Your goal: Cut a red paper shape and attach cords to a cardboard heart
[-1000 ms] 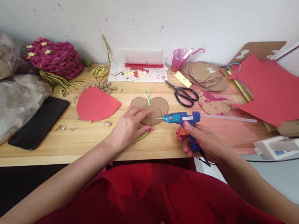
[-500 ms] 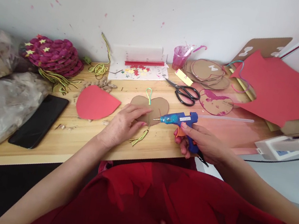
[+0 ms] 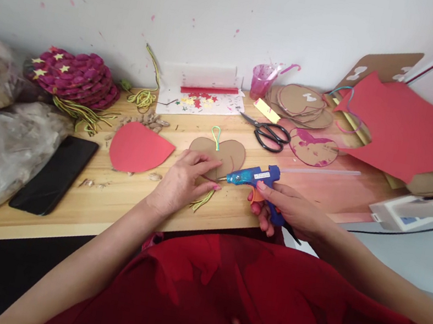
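A brown cardboard heart (image 3: 231,153) lies on the wooden table, with a green-yellow cord loop (image 3: 216,137) at its top and a yellow-green tassel (image 3: 202,201) at its bottom tip. My left hand (image 3: 184,178) rests on the heart's left and lower part, thumb and fingers apart, pressing it near the tip. In my right hand (image 3: 280,204) is a blue glue gun (image 3: 253,176), its metal nozzle at the heart's lower tip beside my left thumb. A red paper heart (image 3: 139,149) lies left of my left hand.
Black scissors (image 3: 270,136), a paint-stained heart (image 3: 313,148) and stacked cardboard hearts (image 3: 300,101) lie behind the glue gun. A black phone (image 3: 55,174), a plastic bag (image 3: 2,163) and purple decorated hearts (image 3: 76,76) are on the left. Red sheets (image 3: 423,131) cover the right.
The glue gun in my right hand has moved left and slightly down, bringing its nozzle to the heart's lower tip. My left thumb has shifted right, over the top of the tassel.
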Demonstrator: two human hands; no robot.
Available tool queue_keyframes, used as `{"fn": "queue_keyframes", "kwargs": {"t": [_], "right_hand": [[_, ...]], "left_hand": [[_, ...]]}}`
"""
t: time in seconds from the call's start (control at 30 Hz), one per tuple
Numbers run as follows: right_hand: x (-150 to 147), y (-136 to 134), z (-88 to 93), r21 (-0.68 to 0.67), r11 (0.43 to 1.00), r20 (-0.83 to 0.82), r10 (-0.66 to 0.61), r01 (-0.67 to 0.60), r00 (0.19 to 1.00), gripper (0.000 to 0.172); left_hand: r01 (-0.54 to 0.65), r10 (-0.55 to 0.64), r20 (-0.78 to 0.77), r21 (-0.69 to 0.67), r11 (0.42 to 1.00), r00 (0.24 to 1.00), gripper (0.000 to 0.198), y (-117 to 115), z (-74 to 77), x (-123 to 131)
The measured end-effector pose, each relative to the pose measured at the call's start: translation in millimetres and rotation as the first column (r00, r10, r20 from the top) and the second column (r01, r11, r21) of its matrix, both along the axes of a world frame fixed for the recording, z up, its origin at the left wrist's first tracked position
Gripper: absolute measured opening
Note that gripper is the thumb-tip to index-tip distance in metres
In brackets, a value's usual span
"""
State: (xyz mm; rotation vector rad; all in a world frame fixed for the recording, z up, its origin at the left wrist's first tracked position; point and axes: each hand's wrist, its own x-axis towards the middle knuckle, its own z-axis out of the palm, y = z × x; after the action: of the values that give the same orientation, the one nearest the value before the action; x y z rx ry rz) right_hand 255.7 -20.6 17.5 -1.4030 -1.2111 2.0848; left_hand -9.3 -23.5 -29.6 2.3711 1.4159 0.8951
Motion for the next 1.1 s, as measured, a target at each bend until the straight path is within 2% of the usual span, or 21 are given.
{"fn": "queue_keyframes", "kwargs": {"t": [0.17,0.47,0.67,0.87,0.93,1.1], "right_hand": [[-2.0,0.8,2.9,-0.003,1.0,0.029,-0.005,0.005,1.0,0.038],[-8.0,9.5,8.4,-0.096,0.995,0.084,-0.01,0.018,0.996,0.035],[-15.1,16.9,12.1,-0.087,0.995,0.146,-0.026,0.039,0.989,0.034],[-17.7,21.1,9.7,-0.033,0.996,0.119,-0.074,0.078,0.99,0.032],[-15.8,19.1,11.5,-0.036,0.996,0.119,-0.076,0.081,0.99,0.033],[-8.0,9.6,13.9,-0.086,0.996,0.113,0.005,0.005,0.994,0.033]], "left_hand": [[0.012,-0.012,0.001,0.022,1.0,1.0,0.041,0.1,-0.8,0.9],[0.015,-0.014,-0.025,0.034,0.999,1.0,0.045,1.2,-2.0,1.0],[0.012,-0.011,-0.035,0.029,0.999,0.999,0.046,1.5,-1.3,1.7],[0.007,-0.006,-0.044,0.013,1.0,0.999,0.048,0.7,1.8,2.2],[-0.001,0.001,-0.042,-0.009,1.0,0.999,0.053,-0.2,3.5,2.3],[-0.016,0.016,0.003,-0.026,1.0,1.0,0.087,-1.5,6.5,3.4]]}}
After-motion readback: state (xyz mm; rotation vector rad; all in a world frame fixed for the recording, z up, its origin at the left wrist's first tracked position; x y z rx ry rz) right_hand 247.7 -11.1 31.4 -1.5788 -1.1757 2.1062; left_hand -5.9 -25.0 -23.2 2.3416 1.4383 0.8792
